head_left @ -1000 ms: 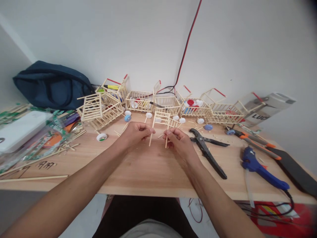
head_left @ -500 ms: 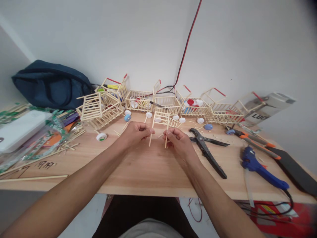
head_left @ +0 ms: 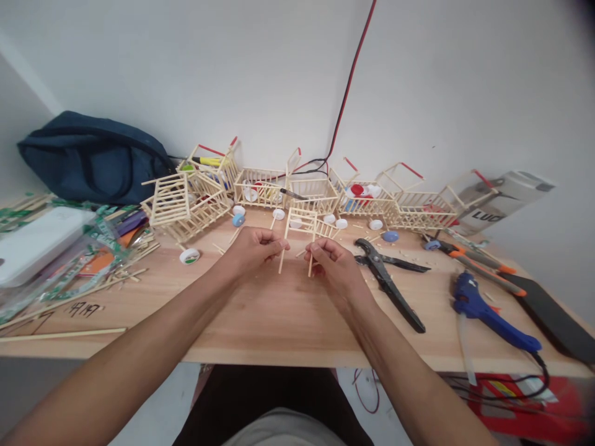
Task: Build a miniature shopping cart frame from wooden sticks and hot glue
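Note:
Between my hands is a small wooden stick frame [head_left: 302,230], two long side sticks joined by crossbars at the far end. My left hand [head_left: 261,249] pinches its left stick between thumb and fingers. On the other side my right hand [head_left: 331,256] is closed around the right stick, whose near end pokes out below the fingers. Both free ends point toward me. Just beyond stand several miniature carts made of sticks, one of them a cart [head_left: 312,193] with a pen [head_left: 294,195] lying across it.
Black pliers [head_left: 388,282], a blue glue gun [head_left: 493,313] and orange-handled pliers [head_left: 493,275] lie to the right. At left are a white box [head_left: 44,241], loose sticks [head_left: 65,335] and a blue bag [head_left: 95,158]. Bottle-cap wheels [head_left: 189,256] and stick offcuts dot the table [head_left: 279,328].
Almost nothing differs. The whole view has shifted very slightly, while both hands keep the same hold on the stick frame.

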`<state>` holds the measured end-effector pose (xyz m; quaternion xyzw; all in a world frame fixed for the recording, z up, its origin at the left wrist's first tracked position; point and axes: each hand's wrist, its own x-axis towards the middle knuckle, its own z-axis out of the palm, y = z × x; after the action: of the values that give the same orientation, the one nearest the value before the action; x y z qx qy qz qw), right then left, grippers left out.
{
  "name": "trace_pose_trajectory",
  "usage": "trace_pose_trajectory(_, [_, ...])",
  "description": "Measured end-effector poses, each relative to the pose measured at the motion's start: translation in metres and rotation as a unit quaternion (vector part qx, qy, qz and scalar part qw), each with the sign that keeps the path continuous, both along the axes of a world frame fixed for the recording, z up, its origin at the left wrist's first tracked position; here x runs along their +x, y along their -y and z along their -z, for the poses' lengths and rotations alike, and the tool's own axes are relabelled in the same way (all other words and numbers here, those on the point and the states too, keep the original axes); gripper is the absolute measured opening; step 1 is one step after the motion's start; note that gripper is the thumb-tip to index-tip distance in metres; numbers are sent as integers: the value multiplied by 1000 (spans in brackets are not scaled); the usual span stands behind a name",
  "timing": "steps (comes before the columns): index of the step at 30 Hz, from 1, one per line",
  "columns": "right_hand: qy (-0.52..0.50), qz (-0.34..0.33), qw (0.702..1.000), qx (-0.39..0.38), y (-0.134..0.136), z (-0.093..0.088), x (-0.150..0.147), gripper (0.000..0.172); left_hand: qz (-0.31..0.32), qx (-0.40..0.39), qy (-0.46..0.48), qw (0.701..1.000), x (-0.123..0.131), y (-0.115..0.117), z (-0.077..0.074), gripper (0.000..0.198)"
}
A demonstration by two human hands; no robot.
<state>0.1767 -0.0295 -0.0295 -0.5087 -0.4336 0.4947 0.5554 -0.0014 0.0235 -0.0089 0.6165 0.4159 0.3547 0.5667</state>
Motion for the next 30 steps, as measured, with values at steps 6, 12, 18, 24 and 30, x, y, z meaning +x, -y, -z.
trace_pose_trajectory(6, [-7, -2, 1000, 3, 0, 2, 0, 26, 1, -4, 2, 1000, 0, 0, -1, 28])
trace_pose_trajectory(12, [2, -5, 1000, 7, 0, 1, 0, 26, -6, -11, 9, 1000, 1, 1, -1, 28])
trace_pose_trajectory(18, [4, -7, 1000, 11, 0, 2, 0, 25, -2, -11, 7, 1000, 1, 1, -1, 27])
trace_pose_trajectory(24, [-1, -2, 1000, 2, 0, 1, -1, 26, 0, -12, 5, 1000, 1, 1, 1, 26])
trace_pose_trajectory(30, [-1, -5, 1000, -1, 1, 1, 1, 27, 1, -6, 7, 1000, 1, 0, 0, 26])
